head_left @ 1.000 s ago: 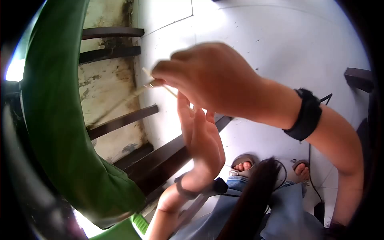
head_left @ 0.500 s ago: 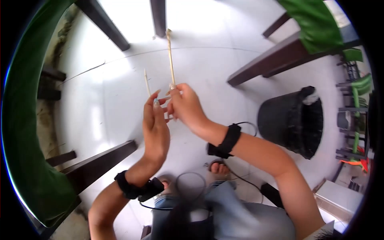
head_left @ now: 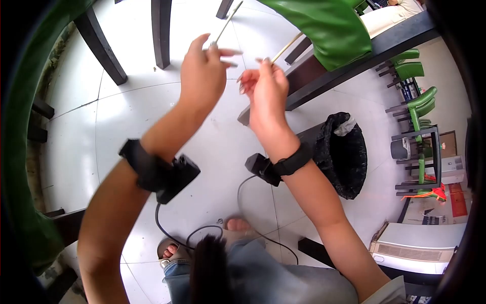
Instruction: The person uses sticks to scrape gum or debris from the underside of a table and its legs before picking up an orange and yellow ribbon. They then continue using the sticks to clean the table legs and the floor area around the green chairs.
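Observation:
My left hand (head_left: 203, 76) pinches a thin pale stick (head_left: 230, 20) between thumb and index finger, its other fingers spread towards the right. The stick slants up and to the right. Close beside it, my right hand (head_left: 268, 93) is closed on a thin tan stick (head_left: 287, 47), which points up and right in front of a dark wooden chair frame. The fingertips of the two hands are near each other but apart. What the sticks are, I cannot make out; their lower ends are hidden in my fingers.
A bin with a black liner (head_left: 347, 157) stands right of my right forearm. Green-covered chairs (head_left: 329, 38) with dark legs surround the pale tiled floor (head_left: 152, 111). Black straps with boxes (head_left: 177, 177) and cables are on my wrists. A white appliance (head_left: 415, 243) lies at lower right.
Both hands have moved up in view, the right hand also rightwards. The sticks, upright and roughly parallel before, now slant up and right. The view has shifted, showing more of the room's right side.

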Demonstrator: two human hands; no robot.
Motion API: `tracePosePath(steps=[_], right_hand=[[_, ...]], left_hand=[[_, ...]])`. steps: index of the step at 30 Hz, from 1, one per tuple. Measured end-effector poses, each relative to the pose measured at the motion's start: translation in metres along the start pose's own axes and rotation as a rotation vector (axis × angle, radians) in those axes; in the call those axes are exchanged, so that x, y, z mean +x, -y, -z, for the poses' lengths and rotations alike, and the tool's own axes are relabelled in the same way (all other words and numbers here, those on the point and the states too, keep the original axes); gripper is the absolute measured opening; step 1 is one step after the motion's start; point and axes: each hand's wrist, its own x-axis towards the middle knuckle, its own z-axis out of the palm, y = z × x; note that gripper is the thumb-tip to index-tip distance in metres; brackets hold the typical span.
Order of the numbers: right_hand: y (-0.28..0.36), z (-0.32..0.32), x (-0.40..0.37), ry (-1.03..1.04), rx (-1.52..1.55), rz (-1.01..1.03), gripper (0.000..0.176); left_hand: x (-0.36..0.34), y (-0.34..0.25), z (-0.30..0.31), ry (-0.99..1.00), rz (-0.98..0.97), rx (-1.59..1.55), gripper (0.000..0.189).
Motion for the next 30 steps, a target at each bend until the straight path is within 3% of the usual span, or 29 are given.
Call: tracePosePath(steps=[5,15,22,27,30], right_hand=[[0.032,-0.007,0.008,0.088,-0.068,0.159,0.024],[0.029,-0.033,0.019,0.227,-0.096,0.172,0.023],[0.013,-0.033,-0.009,0.476,-0.170,-0.087,0.023],[-0.014,0.011,-0.071,0.624,-0.253,-0.320,0.019],[-0.003,0.034,-0.116,0.663,-0.313,-0.424,0.020]], left_hand=[[0.031,-0.037,-0.002,0.008,-0.086,0.020,0.035],[0.004,-0.043,0.022,-0.114,0.151,0.072,0.035],[-0.006,-0.007,0.044,-0.081,0.423,0.044,0.031],[-0.023,0.046,0.052,0.016,0.578,0.010,0.033],[-0.042,0.072,0.036,0.053,0.594,-0.055,0.024]])
